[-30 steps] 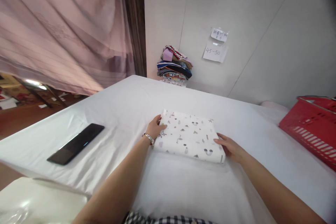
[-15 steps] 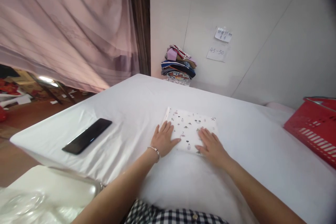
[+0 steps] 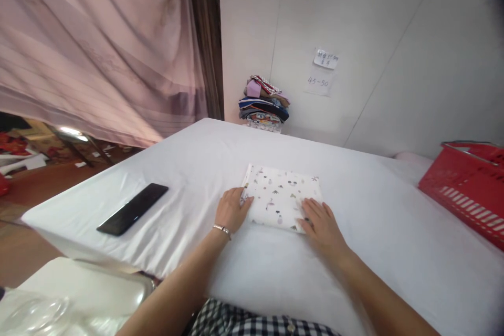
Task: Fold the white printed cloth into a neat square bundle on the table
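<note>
The patterned cloth [image 3: 277,197] lay on the desk [image 3: 394,220], already folded into a rectangle! Your left hand [image 3: 230,211] touched its left edge, your right hand [image 3: 325,228] its near right corner, thumbs apart from fingers, clamping nothing; no loose flap showed.

Cloth [image 3: 277,194], one: white, small scattered print, folded flat; I see it lying between left hand [image 3: 231,211] and right hand [image 3: 323,224], touching both.

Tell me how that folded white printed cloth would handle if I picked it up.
The folded white printed cloth is probably floppy, since it looks like soft fabric. It would likely unfold if lifted by one corner, as no band shows around it. Lying flat, it seems unlikely to roll.
</note>
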